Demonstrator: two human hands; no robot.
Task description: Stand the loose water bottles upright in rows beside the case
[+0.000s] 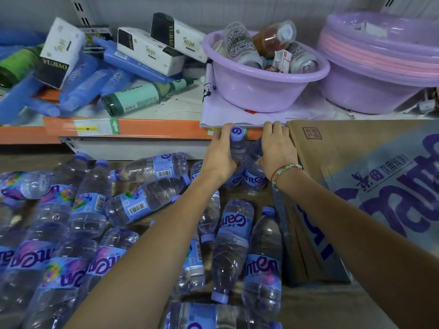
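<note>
1. The left hand [219, 154] has its fingers [225, 129] wrapped round an upright water bottle [238, 148] just below its purple cap. The right hand [275, 150] has its fingers [273, 128] curled over the top of a second bottle [254, 173], whose cap is hidden beneath them.
2. Both bottles stand touching each other, hard against the near corner of the cardboard case [356, 186], which lies immediately right of the right hand.
3. Risk, as I judge it: the two bottles lean on one another, so letting go of one unevenly could tip the pair into the loose bottles [147, 205] lying left of and below the hands.
4. Another risk: the forearms cross over the pile, and a bottle [231, 248] lying just beneath them could roll if nudged on withdrawal.
5. Count: two bottles upright, one case, and well over a dozen bottles lying flat; the exact number I cannot tell, since arms and overlaps hide some.
</note>
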